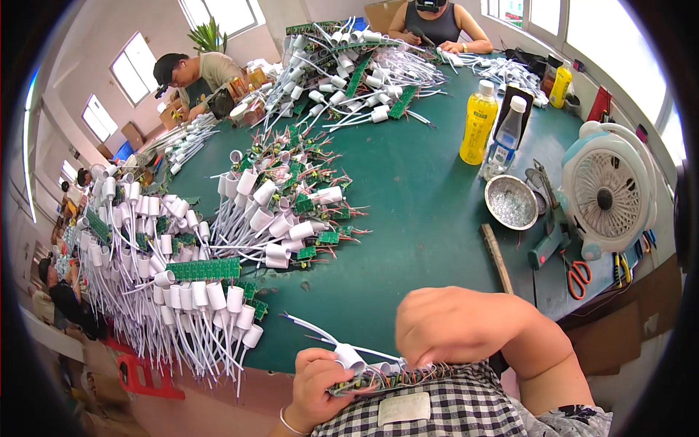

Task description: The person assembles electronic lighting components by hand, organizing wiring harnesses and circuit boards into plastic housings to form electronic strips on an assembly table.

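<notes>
Close to my body, over a black-and-white checked cloth [437,404], lies a strip of circuit boards [397,381] crowded with small parts and thin wires. My left hand [314,386] is closed around its left end, next to a white plastic cap [350,357] with white cable leading out of it. Above the strip's right half, my right hand [459,324] is closed, fingertips pinched down at the board edge and a little blurred. What sits between those fingertips is hidden.
Heaps of white caps with cables and green boards [196,291] cover the left of the green table [408,218]. To the right are a wooden stick [496,258], metal bowl [511,202], yellow bottle [478,124], clear bottle [504,142], orange-handled scissors [578,280] and fan [608,189]. Other people work farther off.
</notes>
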A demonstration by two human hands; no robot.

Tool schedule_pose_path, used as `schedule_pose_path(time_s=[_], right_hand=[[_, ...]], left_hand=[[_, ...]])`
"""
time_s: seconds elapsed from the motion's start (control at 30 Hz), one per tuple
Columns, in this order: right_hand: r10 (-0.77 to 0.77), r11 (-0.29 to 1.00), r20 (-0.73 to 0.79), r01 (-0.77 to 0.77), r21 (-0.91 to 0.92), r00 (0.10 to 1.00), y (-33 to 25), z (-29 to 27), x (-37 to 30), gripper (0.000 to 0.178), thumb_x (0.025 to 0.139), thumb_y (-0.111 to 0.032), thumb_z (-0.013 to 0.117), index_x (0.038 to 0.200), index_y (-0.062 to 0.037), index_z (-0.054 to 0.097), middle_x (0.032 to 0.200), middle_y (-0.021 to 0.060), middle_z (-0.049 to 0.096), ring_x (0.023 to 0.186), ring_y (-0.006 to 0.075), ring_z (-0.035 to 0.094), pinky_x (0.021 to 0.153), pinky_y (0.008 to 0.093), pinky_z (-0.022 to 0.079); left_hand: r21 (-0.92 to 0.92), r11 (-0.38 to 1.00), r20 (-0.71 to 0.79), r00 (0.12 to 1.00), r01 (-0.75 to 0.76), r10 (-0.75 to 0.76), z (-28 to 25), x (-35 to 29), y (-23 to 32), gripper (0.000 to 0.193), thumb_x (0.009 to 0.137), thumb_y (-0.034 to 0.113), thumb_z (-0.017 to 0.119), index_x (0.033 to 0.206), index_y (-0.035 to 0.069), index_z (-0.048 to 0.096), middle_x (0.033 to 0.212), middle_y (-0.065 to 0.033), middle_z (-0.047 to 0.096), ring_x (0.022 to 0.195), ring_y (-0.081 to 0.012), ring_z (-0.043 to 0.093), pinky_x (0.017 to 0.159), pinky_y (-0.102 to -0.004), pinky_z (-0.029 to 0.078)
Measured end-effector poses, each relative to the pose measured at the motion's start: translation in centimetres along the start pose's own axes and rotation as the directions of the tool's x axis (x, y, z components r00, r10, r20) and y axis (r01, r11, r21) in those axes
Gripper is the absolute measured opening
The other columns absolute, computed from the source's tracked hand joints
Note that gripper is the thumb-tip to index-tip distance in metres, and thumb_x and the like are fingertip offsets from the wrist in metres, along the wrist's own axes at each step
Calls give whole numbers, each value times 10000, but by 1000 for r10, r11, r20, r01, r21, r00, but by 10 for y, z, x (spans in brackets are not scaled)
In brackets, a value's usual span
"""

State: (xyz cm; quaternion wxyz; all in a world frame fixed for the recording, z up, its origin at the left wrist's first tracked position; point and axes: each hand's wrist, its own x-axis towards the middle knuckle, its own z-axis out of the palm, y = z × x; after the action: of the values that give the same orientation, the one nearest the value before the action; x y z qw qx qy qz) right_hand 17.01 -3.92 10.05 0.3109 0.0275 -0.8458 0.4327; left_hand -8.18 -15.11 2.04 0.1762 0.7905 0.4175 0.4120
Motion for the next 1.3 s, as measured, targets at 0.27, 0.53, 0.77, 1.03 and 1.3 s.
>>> schedule_pose_path(time_s=[0.27,0.53,0.77,1.03,1.3], right_hand=[[67,955,102,-93,280,993,38,71,-21,520,735,15,449,1253,-31,456,1204,162,495,1125,304,477,928,400,398],[244,939,192,-281,198,951,33,61,-20,277,795,-67,510,1071,-40,523,1001,103,535,928,260,532,781,378,444],[307,859,293,-397,325,905,32,52,-15,181,858,-199,599,897,-30,547,812,94,564,752,251,557,677,349,447],[324,941,4,-321,-110,946,0,32,-24,125,839,-133,629,871,-33,561,766,81,566,702,260,566,632,342,457],[598,673,-273,-286,682,754,17,28,-52,391,841,-191,663,1143,-38,468,991,37,553,909,119,533,759,273,464]], left_hand=[[-20,980,-130,972,-198,194,1,-2,2,337,622,161,792,889,321,663,1028,-29,386,1031,-252,407,842,-398,431],[-78,965,-55,967,-251,247,-1,4,3,328,634,146,769,914,277,657,1009,-22,479,965,-239,491,786,-376,440],[-91,956,50,957,-279,284,-6,19,5,297,641,137,750,906,188,625,916,-12,579,914,-232,553,750,-377,442],[33,996,135,988,-84,79,-6,40,5,278,678,164,760,883,108,582,852,-70,596,797,-225,538,729,-334,360],[-27,998,82,995,53,-51,0,36,6,338,640,113,762,931,100,589,865,-25,598,841,-214,551,790,-369,363]])
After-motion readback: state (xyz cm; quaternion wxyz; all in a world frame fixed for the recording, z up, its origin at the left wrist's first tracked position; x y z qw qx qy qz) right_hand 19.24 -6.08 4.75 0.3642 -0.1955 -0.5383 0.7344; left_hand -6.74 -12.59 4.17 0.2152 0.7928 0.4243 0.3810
